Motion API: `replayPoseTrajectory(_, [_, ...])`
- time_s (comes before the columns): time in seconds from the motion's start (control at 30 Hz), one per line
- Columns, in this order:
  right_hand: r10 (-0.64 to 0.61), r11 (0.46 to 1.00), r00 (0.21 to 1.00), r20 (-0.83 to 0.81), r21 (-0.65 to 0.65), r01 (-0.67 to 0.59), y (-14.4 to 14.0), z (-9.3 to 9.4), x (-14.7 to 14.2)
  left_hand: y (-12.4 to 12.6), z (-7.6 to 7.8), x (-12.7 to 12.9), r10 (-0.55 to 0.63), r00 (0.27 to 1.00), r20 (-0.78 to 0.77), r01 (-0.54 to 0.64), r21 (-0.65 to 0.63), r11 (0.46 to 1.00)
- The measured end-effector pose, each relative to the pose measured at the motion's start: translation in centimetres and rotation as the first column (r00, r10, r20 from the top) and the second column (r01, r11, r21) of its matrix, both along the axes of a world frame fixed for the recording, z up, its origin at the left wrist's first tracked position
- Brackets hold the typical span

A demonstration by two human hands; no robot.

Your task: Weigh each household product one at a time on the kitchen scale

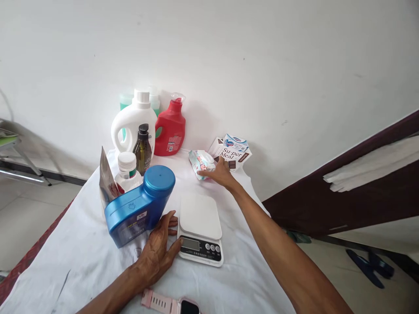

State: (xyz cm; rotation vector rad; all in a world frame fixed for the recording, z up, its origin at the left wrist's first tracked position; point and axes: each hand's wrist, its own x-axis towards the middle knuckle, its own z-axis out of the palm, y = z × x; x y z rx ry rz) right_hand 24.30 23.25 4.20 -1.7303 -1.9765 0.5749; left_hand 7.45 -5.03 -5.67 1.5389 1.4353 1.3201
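By boxes (236, 152), right grip (222, 174), part-curled around wipes (199, 162)

Far L: red jug (171, 129) beside white jug (135, 117) w/ pump btl (143, 152) in front. Nr: pink watch (172, 305). R flr (340, 279): slippers (365, 267).

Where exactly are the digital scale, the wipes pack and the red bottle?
Digital scale (200, 220): head view, on its white weighing plate.
Wipes pack (200, 163): head view, on its printed wrapper.
Red bottle (171, 130): head view, on its body.

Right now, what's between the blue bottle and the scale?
The left hand lies between the blue bottle and the scale; the head view shows it.
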Motion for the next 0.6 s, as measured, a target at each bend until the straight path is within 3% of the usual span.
replayPoseTrajectory(0.13, [0.093, 0.99, 0.981, 0.173, 0.089, -0.11, -0.7, -1.3, 1.3, 0.0, 0.1, 0.1, -0.004, 1.0, -0.008, 0.004, -0.025, 1.0])
replayPoseTrajectory(0.27, [0.09, 0.967, 0.957, 0.277, 0.204, -0.15, 0.5, -2.2, -1.2, 0.0, -0.1, 0.1, 0.003, 1.0, 0.001, -0.003, -0.029, 1.0])
replayPoseTrajectory(0.47, [0.049, 0.984, 0.967, 0.25, 0.156, -0.09, 4.9, -1.8, -4.0, -0.2, 0.1, 0.1, -0.022, 1.0, -0.019, 0.021, -0.077, 0.997])
replayPoseTrajectory(0.6, [0.05, 0.996, 0.961, 0.271, 0.053, -0.067, 4.4, -0.4, -4.6, -0.2, 0.4, 0.1, -0.039, 0.999, 0.006, 0.04, -0.093, 0.995])
